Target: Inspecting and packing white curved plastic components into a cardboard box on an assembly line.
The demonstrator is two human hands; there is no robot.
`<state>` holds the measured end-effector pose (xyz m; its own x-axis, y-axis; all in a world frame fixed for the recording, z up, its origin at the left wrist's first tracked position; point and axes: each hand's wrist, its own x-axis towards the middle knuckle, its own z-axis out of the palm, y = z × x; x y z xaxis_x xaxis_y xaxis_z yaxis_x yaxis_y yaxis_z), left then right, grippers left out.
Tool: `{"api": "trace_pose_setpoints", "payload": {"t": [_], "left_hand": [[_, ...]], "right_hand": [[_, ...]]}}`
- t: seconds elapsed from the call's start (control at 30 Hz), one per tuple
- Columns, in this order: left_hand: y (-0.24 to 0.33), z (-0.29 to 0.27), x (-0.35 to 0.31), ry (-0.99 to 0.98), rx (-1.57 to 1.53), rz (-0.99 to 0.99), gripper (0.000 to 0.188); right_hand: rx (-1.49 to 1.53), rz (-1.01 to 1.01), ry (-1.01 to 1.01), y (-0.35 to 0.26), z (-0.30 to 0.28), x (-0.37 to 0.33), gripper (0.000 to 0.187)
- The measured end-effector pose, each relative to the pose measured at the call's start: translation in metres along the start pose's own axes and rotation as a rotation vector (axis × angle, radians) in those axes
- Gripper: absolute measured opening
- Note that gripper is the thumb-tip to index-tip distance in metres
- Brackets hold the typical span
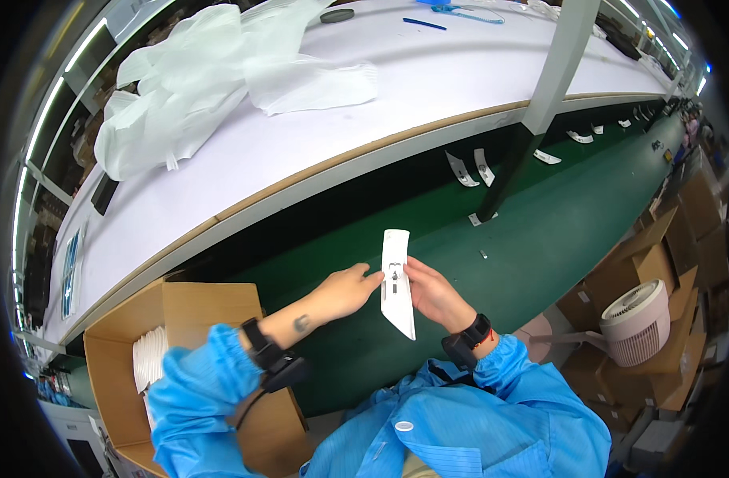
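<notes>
A long, slightly curved white plastic panel with small dark cut-outs at its middle is held upright over the green conveyor belt. My right hand grips its right edge, the fingers partly hidden behind it. At the left edge, my left hand has its fingers pressed together, thumb and fingertips touching the panel near the cut-outs. Both forearms wear blue sleeves and black wrist straps.
An open cardboard box with stacked white pieces stands at the left. White foam sheets lie on the long white table. More white panels rest farther along the belt, near a metal post. A pink fan stands among cartons at right.
</notes>
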<state>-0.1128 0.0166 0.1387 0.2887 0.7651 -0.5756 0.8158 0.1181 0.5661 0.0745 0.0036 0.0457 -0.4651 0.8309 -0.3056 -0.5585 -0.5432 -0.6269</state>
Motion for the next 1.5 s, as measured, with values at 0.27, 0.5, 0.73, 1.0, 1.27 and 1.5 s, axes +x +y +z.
{"api": "trace_pose_setpoints", "payload": {"t": [0.27,0.5,0.73,1.0,1.27,1.5], "left_hand": [[0.023,0.066,0.084,-0.109,-0.922,-0.002,0.053],[0.033,0.116,0.109,0.125,-1.068,0.258,0.046],[-0.018,0.134,0.106,0.156,-1.616,0.031,0.043],[-0.034,0.138,0.106,0.331,-1.722,-0.061,0.046],[-0.024,0.121,0.119,0.236,-1.657,-0.225,0.028],[-0.027,0.106,0.099,0.645,-1.845,-0.245,0.017]], "right_hand": [[0.083,-0.032,-0.005,-0.028,-0.039,-0.017,0.053],[0.020,0.007,-0.116,-0.040,-0.057,-0.014,0.069],[-0.312,0.215,-0.059,-0.074,-0.109,0.012,0.047],[-0.541,0.102,0.332,-0.084,-0.230,0.142,0.074],[-1.262,-0.222,0.700,-0.095,-0.362,0.254,0.042],[-1.617,-0.543,0.643,-0.081,-0.257,0.213,0.020]]}}
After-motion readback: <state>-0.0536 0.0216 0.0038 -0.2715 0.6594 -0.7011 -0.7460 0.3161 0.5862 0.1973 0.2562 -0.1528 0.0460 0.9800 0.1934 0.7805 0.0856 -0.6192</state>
